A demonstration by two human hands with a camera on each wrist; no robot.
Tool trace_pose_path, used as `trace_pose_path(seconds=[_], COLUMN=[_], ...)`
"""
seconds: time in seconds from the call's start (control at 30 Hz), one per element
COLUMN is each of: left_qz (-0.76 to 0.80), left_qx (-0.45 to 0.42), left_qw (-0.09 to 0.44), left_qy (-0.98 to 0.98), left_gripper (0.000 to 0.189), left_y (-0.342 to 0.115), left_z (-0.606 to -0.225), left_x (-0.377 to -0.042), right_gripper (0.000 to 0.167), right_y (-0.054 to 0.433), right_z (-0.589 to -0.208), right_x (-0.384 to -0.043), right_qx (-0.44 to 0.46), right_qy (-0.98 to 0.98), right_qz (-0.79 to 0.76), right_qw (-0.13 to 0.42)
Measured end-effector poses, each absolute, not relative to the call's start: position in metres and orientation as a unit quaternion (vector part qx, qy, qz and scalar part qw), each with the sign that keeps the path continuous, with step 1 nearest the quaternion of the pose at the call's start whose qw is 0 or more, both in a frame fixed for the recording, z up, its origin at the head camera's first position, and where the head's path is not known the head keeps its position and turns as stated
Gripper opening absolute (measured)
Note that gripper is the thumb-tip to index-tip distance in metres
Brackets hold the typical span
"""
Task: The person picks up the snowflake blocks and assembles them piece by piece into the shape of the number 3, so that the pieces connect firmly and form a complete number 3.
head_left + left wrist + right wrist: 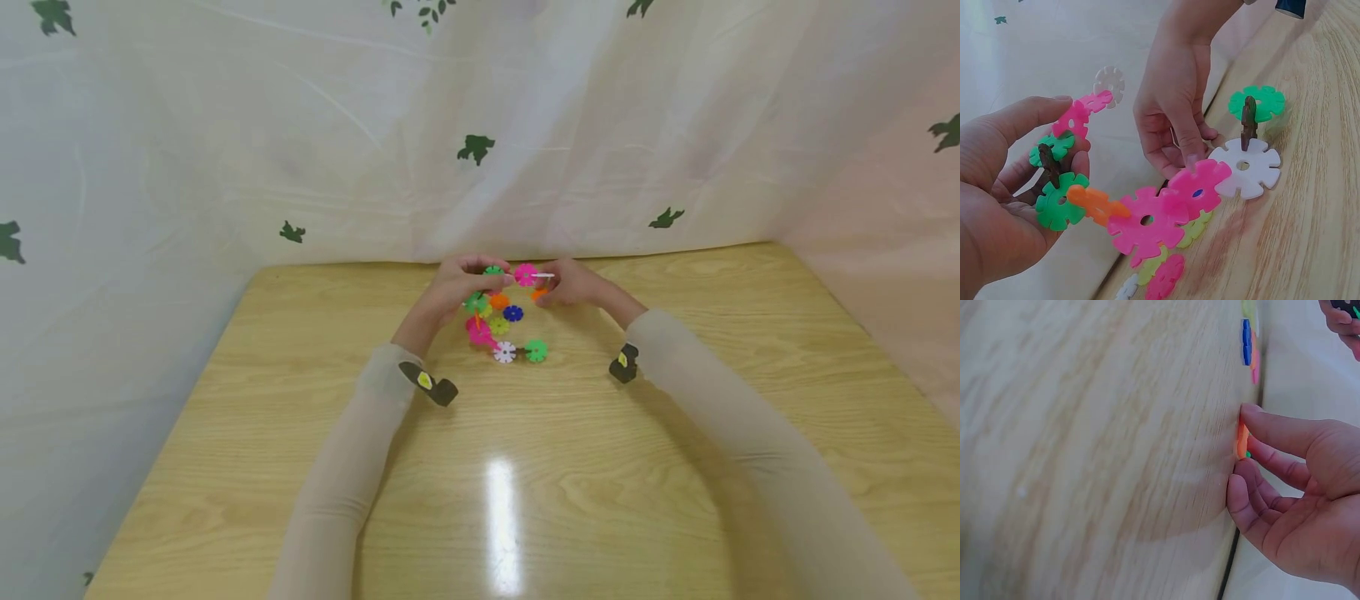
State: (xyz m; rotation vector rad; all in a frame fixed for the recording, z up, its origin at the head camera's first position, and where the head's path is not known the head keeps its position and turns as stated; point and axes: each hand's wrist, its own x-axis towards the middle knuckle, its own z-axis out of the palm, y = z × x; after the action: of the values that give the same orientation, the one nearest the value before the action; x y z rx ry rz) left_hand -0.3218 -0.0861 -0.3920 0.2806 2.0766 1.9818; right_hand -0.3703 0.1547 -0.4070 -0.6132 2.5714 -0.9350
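Observation:
My left hand (450, 289) grips a chain of slotted, flower-shaped plastic discs by its green discs (1062, 201) and a brown one between them. From there the chain bends through an orange disc (1096, 205) and pink discs (1147, 220) to a white disc (1261, 172), a brown one and a green disc (1257, 104). Its other end, past the fingertips, has pink discs (526, 275) and a white one (1109, 86). Close to the table's back edge, my right hand (1310, 512) pinches a loose orange disc (1242, 440) between thumb and fingertips.
Loose discs lie on the wooden table (525, 450) under and beside the chain, among them a blue disc (513, 313), an orange one (498, 302) and a yellow one (499, 326). A pale curtain (360, 167) with dark green leaf prints hangs behind the back edge.

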Motion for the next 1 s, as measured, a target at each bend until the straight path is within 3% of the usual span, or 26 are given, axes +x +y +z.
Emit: trace_pose_path(seconds=[0.1,0.3,0.53,0.8,1.0], left_qz=[0.681,0.681,0.677,0.674,0.67], left_qx=[0.098,0.102,0.104,0.087,0.081], left_qw=[0.127,0.122,0.123,0.127,0.129], left_qy=[0.714,0.714,0.718,0.723,0.727], left_gripper=[0.022,0.019,0.016,0.016,0.018], left_y=[-0.086,-0.085,-0.087,-0.09,-0.092], left_z=[-0.392,-0.392,-0.394,-0.392,-0.39], left_x=[-0.322,-0.322,-0.323,-0.322,-0.322], right_gripper=[0.027,0.038,0.024,0.029,0.017], right_y=[0.157,0.164,0.179,0.187,0.191], right_z=[-0.407,-0.41,-0.41,-0.396,-0.394], right_x=[-0.371,-0.371,-0.361,-0.343,-0.342], right_qx=[-0.212,-0.21,-0.213,-0.184,-0.172], right_qy=[0.904,0.894,0.869,0.827,0.755], right_qz=[-0.331,-0.358,-0.423,-0.522,-0.627], right_qw=[0.168,0.166,0.142,0.095,0.09])
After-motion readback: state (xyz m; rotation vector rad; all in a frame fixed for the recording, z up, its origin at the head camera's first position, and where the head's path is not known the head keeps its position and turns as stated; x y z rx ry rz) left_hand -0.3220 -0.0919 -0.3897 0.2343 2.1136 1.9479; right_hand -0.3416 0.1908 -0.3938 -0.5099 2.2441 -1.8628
